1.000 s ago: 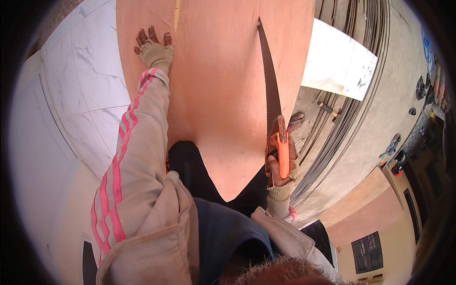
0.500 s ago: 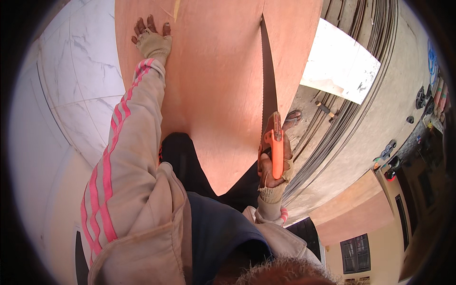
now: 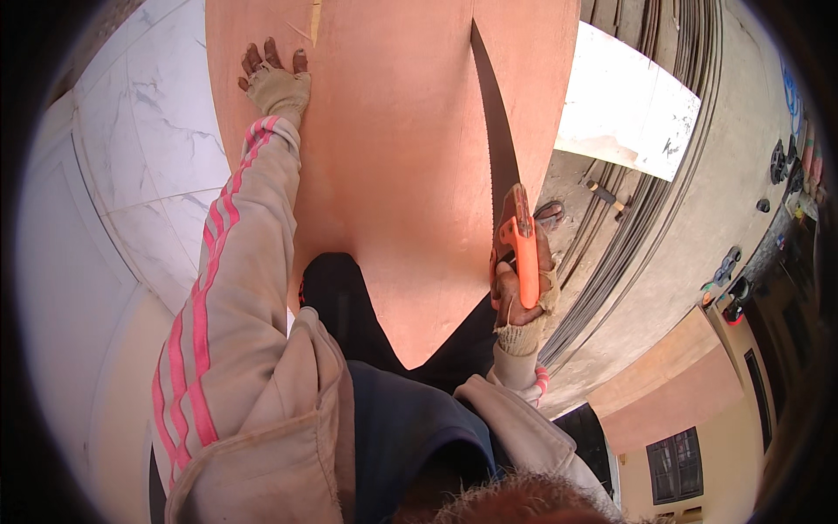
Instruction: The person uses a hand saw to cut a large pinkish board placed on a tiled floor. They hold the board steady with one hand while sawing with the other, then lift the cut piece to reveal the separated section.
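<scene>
Orange-handled saw (image 3: 500, 144) extends ahead of right hand (image 3: 511, 301), perhaps into board (image 3: 393, 166).

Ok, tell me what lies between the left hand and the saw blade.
In the head view, only the surface of the pinkish-brown board lies between the left hand and the saw blade.

White, grey-veined tiles (image 3: 170, 122) cover the ground on the left, next to a pale, smooth surface (image 3: 78, 253). On the right, a white panel (image 3: 624, 105) with dark smudges lies across long dark rods (image 3: 642, 210), which run in a bundle over the grey floor (image 3: 698, 183). A tool like a hammer (image 3: 604, 197) rests near the panel's lower edge. Farther right are a blue coil (image 3: 790, 96) and small dark items (image 3: 778, 162); lower down, brownish boards (image 3: 676, 393) stand near a dark barred window (image 3: 675, 467) in a cream wall (image 3: 729, 472)
</scene>
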The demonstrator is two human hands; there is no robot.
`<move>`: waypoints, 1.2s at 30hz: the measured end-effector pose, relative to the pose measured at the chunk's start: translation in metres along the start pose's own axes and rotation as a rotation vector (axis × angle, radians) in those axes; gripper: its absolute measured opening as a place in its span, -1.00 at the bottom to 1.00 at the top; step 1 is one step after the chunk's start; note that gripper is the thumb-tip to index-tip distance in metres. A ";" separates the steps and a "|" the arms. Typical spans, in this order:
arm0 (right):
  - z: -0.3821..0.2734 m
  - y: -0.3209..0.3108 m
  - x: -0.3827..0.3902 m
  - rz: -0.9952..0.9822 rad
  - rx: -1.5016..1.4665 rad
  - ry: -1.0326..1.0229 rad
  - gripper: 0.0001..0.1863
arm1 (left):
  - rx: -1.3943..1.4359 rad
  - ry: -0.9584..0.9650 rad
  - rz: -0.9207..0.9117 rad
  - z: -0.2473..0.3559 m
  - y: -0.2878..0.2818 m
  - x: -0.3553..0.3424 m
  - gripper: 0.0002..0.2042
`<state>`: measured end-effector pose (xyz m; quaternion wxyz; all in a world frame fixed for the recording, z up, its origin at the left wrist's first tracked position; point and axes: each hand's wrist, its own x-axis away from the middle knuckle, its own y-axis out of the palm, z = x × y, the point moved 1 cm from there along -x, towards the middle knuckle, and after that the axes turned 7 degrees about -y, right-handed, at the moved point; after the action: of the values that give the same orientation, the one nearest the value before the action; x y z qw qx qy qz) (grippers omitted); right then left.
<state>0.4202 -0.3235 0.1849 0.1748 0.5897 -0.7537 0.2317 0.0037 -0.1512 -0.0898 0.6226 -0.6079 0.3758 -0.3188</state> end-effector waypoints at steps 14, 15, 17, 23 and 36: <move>-0.002 0.009 -0.003 -0.051 -0.095 0.008 -0.27 | 0.059 -0.024 -0.018 -0.009 -0.006 0.001 -0.23; -0.001 0.011 -0.016 -0.073 -0.027 -0.033 -0.29 | 0.029 -0.034 -0.024 -0.009 -0.004 0.003 -0.23; -0.011 0.035 -0.066 -0.079 0.013 -0.011 -0.35 | -0.021 -0.029 -0.010 0.000 0.005 -0.001 -0.24; -0.024 0.028 -0.047 -0.095 0.102 -0.030 -0.35 | 0.040 -0.014 -0.009 -0.003 0.002 0.001 -0.25; -0.015 0.036 -0.085 -0.074 -0.005 0.030 -0.39 | 0.005 0.022 -0.025 0.005 0.001 0.009 -0.25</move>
<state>0.4059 -0.2391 0.1465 0.1960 0.6132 -0.7292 0.2322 0.0127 -0.1562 -0.0920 0.6159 -0.6073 0.3742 -0.3344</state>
